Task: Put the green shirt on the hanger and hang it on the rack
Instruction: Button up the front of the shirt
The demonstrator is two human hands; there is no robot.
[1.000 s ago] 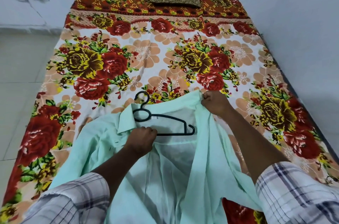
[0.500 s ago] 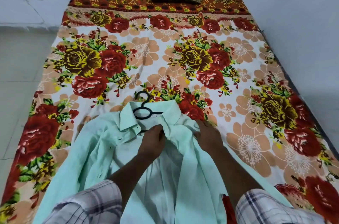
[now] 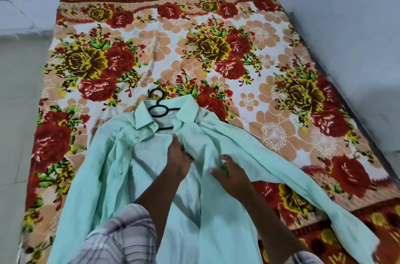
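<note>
The green shirt (image 3: 112, 177) lies spread face-up on the flowered bed (image 3: 270, 95), collar away from the person, front open down the middle and one long sleeve trailing toward the near right corner. The black hanger (image 3: 159, 110) sits inside the neck, its hook poking out past the collar onto the sheet, its bar showing in the open neckline and its shoulders hidden under the cloth. Both hands work at the chest just below the collar. The left hand (image 3: 178, 161) lies knuckles-up on the inner cloth with its fingertips buried under the edge of the right front panel, so I cannot tell whether its grip has closed on anything. The right hand (image 3: 232, 177), just beside it, has thumb and fingers curled in a narrow grip that pinches a fold of that same panel. The step in hand looks like closing the front over the hanger, probably to fasten an upper button so that the shirt stays put. The next move would call for bringing the two front edges together, then taking the hook and lifting the shirt squarely enough that neither shoulder slides off. No rack is in view, so a carry away from the bed should follow.
</note>
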